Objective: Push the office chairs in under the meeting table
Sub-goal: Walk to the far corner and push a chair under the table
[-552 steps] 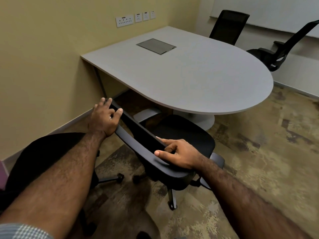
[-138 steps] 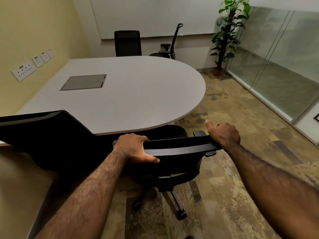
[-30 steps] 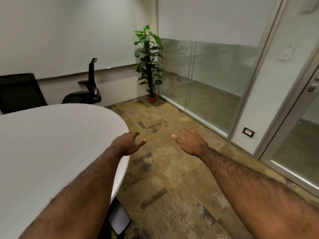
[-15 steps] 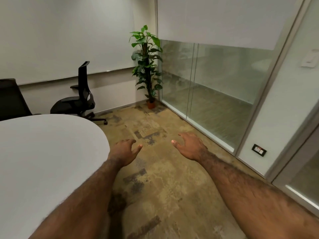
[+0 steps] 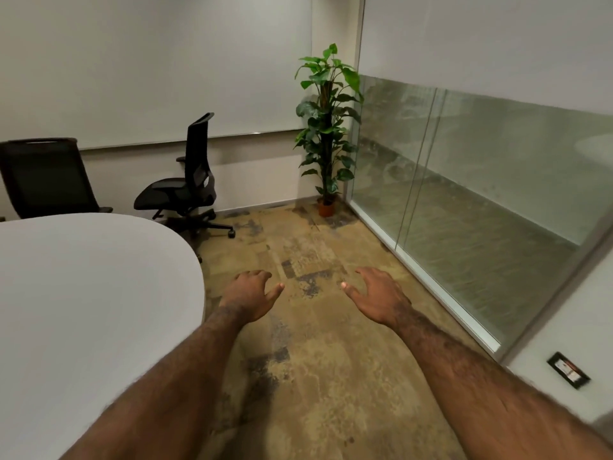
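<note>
The grey meeting table (image 5: 83,280) fills the left side, its rounded end pointing right. Beyond that end a black mesh office chair (image 5: 187,180) stands pulled out on the carpet, seen side on, seat facing left. A second black chair (image 5: 46,179) stands at the table's far edge, back towards the wall. My left hand (image 5: 250,295) and my right hand (image 5: 376,298) are stretched out over the carpet beside the rounded end, palms down, fingers spread, holding nothing. Both chairs are well beyond my hands.
A tall potted plant (image 5: 326,127) stands in the far corner. A frosted glass partition (image 5: 481,180) runs along the right side, with a floor-level socket (image 5: 568,370) in the wall near me. Patterned carpet (image 5: 308,360) lies between table and glass.
The view has moved forward around the table's rounded end and the pulled-out chair is nearer. Both hands stay open and raised; earlier they were pushing chairs in on the other side.
</note>
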`<action>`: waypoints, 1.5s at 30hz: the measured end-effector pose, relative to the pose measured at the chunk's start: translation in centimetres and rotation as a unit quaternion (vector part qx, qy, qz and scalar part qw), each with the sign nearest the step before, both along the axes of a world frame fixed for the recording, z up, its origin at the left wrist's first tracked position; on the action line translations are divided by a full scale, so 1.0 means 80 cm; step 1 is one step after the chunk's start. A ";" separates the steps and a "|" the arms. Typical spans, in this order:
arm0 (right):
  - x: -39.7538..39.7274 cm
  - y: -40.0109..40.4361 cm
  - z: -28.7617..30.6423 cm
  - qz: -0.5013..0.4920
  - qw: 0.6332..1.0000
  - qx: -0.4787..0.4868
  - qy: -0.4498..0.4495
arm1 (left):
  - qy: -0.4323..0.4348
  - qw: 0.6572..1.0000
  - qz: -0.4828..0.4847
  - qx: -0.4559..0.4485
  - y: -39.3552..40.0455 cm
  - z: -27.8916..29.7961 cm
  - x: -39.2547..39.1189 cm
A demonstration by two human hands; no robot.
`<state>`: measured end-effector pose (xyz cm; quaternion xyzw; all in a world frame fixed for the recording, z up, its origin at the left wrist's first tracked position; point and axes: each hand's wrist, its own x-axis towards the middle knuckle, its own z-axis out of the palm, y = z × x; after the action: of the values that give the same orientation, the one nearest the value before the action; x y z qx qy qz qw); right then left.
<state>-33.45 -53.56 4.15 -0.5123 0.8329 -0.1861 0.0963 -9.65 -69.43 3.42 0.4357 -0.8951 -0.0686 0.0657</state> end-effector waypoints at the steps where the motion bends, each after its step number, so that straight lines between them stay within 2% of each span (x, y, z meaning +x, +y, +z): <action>1: -0.010 -0.013 -0.002 0.004 1.000 0.000 -0.001 | 0.000 1.000 0.002 0.001 -0.011 -0.001 -0.009; 7: -0.071 -0.110 -0.016 0.023 1.000 -0.008 0.004 | -0.003 1.000 0.022 0.006 -0.095 -0.020 -0.055; 17: -0.192 -0.343 -0.014 0.056 0.998 0.010 0.020 | 0.007 0.997 0.068 0.019 -0.315 -0.030 -0.161; 25: -0.231 -0.499 -0.013 0.093 0.996 0.007 0.015 | 0.003 0.995 0.097 0.031 -0.440 -0.025 -0.193; 31: -0.257 -0.614 -0.034 0.132 0.991 0.026 0.005 | -0.006 0.991 0.130 0.029 -0.534 -0.050 -0.209; 39: -0.325 -0.838 -0.047 0.164 0.986 0.033 -0.010 | -0.026 0.979 0.195 0.048 -0.712 -0.077 -0.257; 45: -0.371 -1.013 -0.024 0.202 0.979 0.028 -0.004 | -0.017 0.972 0.233 0.039 -0.849 -0.053 -0.293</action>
<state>-63.10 -134.60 2.24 -0.6661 0.7171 -0.1409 0.1494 -33.07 -137.38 -0.85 0.6354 -0.7667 -0.0786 0.0480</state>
